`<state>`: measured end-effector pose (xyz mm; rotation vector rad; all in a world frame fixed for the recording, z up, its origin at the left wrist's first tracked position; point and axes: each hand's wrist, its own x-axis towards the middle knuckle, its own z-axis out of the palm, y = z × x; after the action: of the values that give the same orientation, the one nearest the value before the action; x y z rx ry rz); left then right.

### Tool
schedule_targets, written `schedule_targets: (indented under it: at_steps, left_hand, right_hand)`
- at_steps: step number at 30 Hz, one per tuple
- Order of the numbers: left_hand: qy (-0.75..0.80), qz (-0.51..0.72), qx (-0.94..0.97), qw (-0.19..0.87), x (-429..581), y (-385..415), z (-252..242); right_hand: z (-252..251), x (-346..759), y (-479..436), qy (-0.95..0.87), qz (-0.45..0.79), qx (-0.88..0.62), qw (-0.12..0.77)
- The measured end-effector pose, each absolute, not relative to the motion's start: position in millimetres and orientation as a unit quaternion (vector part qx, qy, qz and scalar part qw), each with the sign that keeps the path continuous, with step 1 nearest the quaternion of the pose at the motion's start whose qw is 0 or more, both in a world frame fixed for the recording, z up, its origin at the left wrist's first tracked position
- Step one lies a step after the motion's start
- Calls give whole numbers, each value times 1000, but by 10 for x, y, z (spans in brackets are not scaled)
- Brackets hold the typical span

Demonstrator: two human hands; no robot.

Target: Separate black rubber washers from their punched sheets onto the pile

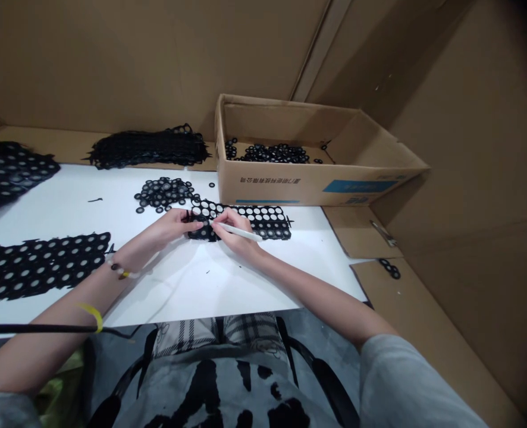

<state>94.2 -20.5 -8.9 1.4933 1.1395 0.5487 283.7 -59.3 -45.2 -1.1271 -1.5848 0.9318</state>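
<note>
White surface (pixel 237 291) bears black sheet (pixel 270 226): far rows seem emptied, near rows filled; left hand (pixel 174 223) pinches its end, right hand (pixel 239 242) clamps pen-like tool (pixel 247 234).

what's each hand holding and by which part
Right hand: a white pen-like tool, near its left end. Left hand: on the left end of the black sheet; pinching or just pressing, unclear.
</note>
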Motion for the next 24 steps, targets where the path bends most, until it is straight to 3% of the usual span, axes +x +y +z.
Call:
schedule_targets:
  at_steps: [11,24]
  left_hand:
    - [533,110,709,448,857,-166,138]
    - [537,154,660,503,899,-167,-44]
  right_hand:
    - [-365,2893,-629,-617,398,-462,497]
    - [-443,2850,-603,-604,443,-461,475]
